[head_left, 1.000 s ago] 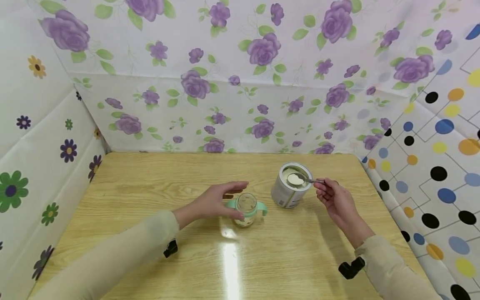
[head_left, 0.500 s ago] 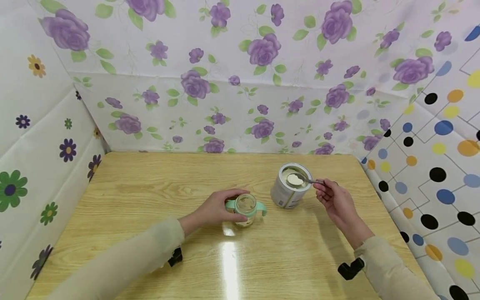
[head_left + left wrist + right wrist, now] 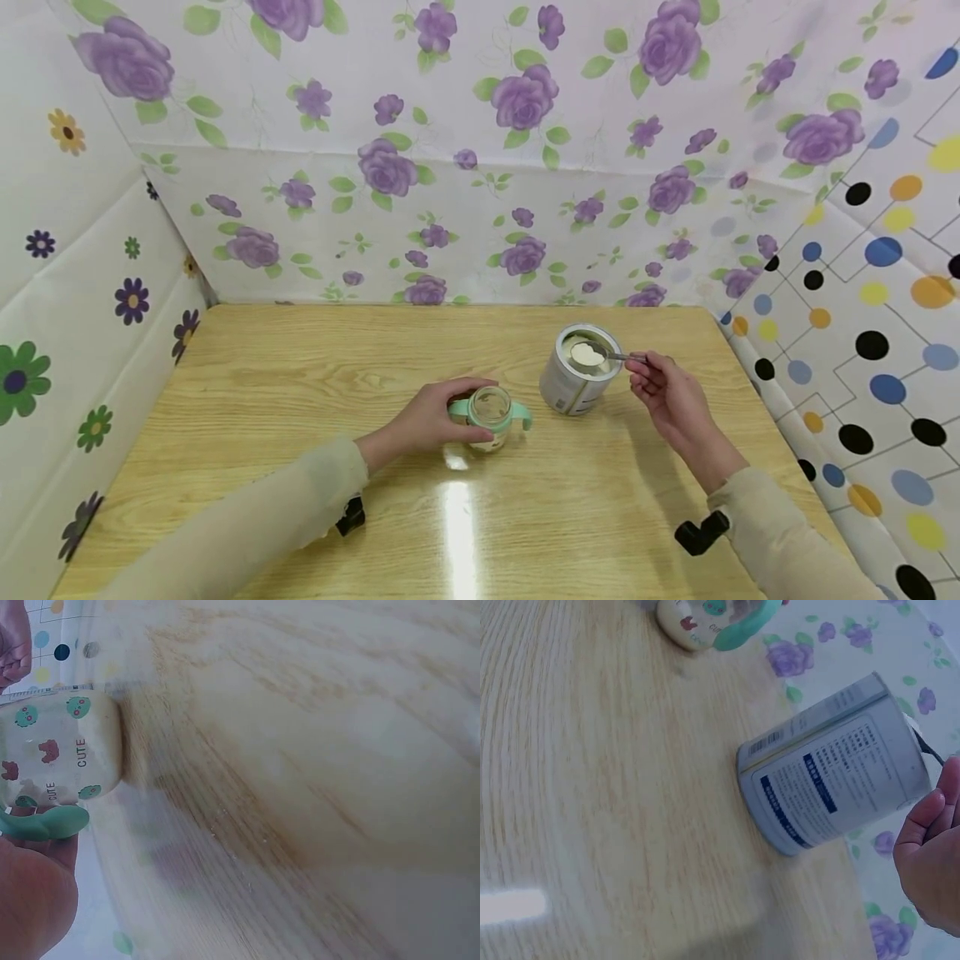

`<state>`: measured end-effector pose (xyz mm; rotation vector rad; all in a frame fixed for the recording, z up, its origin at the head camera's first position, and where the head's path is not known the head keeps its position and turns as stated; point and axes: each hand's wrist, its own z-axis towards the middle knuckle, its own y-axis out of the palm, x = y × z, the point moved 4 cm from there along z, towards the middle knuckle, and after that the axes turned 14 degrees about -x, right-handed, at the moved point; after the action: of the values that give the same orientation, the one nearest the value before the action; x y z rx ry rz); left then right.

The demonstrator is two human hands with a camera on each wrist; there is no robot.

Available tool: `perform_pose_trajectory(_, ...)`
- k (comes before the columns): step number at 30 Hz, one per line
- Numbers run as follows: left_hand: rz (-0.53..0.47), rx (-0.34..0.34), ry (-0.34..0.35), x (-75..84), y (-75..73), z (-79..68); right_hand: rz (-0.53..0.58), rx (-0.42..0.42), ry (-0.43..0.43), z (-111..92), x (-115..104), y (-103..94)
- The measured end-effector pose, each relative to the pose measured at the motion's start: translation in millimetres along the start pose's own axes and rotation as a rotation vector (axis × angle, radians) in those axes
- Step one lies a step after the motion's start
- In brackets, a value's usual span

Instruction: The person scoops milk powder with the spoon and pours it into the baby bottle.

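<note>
A small clear bottle (image 3: 491, 410) with mint-green side handles stands uncapped on the table. Small figures and the word CUTE decorate its wall in the left wrist view. My left hand (image 3: 429, 417) holds it from the left, thumb in front and fingers behind, around one green handle (image 3: 49, 823). To the right is an open, pale grey tin (image 3: 576, 383) with powder inside. My right hand (image 3: 678, 406) pinches the thin handle of a metal spoon (image 3: 587, 355). The spoon's bowl, heaped with white powder, is at the tin's mouth; whether it touches the rim I cannot tell.
The wooden table (image 3: 315, 350) ends at a flower-printed cloth (image 3: 450, 200) behind. Patterned sheets also stand along the left and right sides. A bright light reflection lies on the front of the tabletop.
My left hand has moved right and its fingers and thumb have closed around the bottle's left side. The right hand and the spoon have barely shifted.
</note>
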<state>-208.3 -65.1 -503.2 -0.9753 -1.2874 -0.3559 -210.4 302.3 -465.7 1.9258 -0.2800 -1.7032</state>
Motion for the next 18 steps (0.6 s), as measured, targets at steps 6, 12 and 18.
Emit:
perform_pose_trajectory(6, -0.001, 0.005, -0.005, -0.1, 0.3, -1.3, 0.031, -0.056, -0.015, 1, -9, 18.4)
perform_pose_trajectory(12, 0.001, 0.008, -0.009, -0.3, 0.0, -1.9, 0.051, -0.088, -0.008, 2, -13, 46.6)
perform_pose_trajectory(18, 0.013, 0.013, -0.003, 1.3, -0.4, -1.2, 0.037, -0.107, 0.012, 5, -8, 72.2)
